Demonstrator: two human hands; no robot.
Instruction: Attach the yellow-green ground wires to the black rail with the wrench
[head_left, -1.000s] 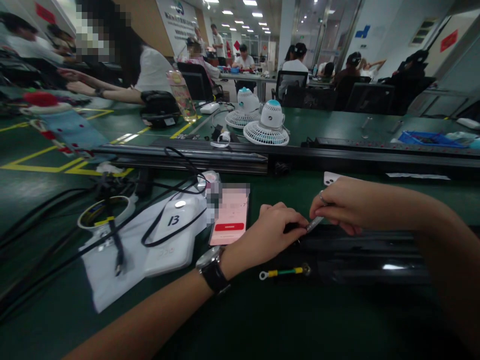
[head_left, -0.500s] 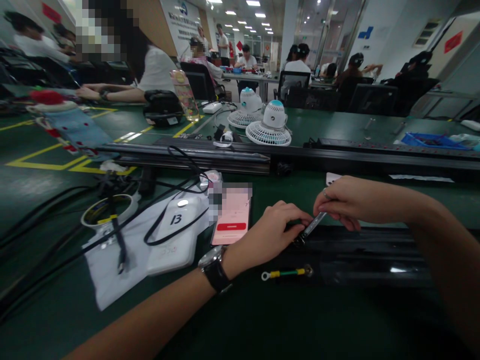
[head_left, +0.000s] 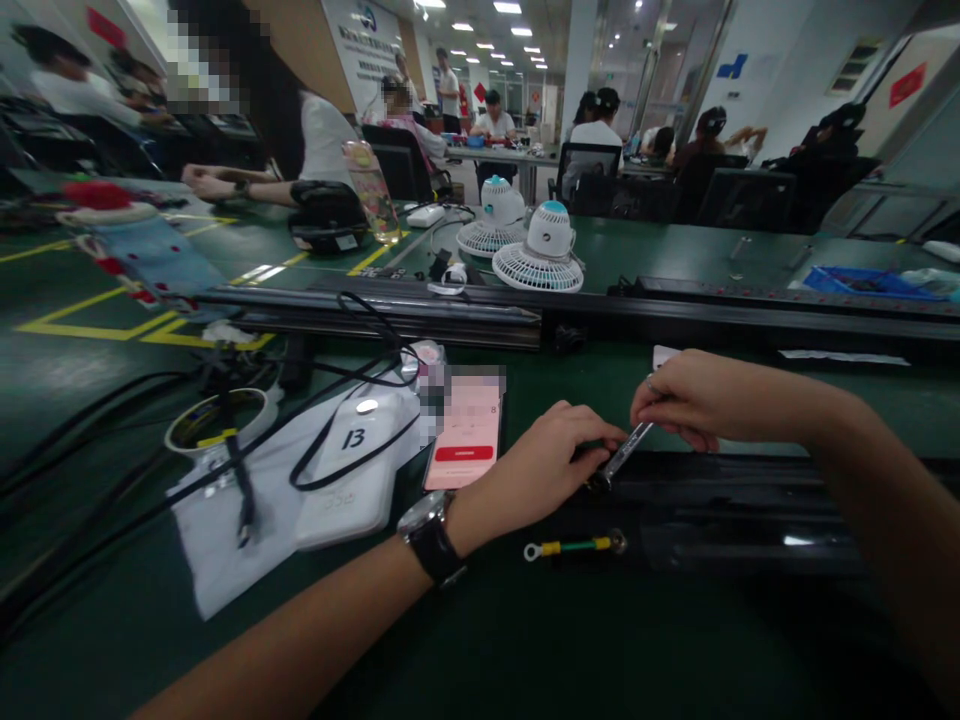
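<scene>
A slim silver wrench (head_left: 628,449) slants down to the left, its lower end at a small dark fitting at the end of a black profile (head_left: 720,500). My right hand (head_left: 690,395), with a ring on one finger, is closed around the upper end of the wrench. The thumb and fingertips of my left hand (head_left: 562,445) are pinched at its lower end; the fingers partly hide what they grip. Below them, a short green-and-yellow wire with ring terminals (head_left: 577,547) has its right end fastened at the black part and its left ring free.
Left of my hands lie a lit phone (head_left: 466,430), a white power bank marked 13 (head_left: 352,470), a tape roll (head_left: 221,420) and tangled black cables. Long black rails (head_left: 712,320) cross behind. Beyond stand two white fans (head_left: 540,250), a bottle (head_left: 371,190) and a blue tray (head_left: 862,280).
The wrench and my right hand have shifted only very slightly. My left hand stays in place. Across the table, a person's hands have moved a little to the right.
</scene>
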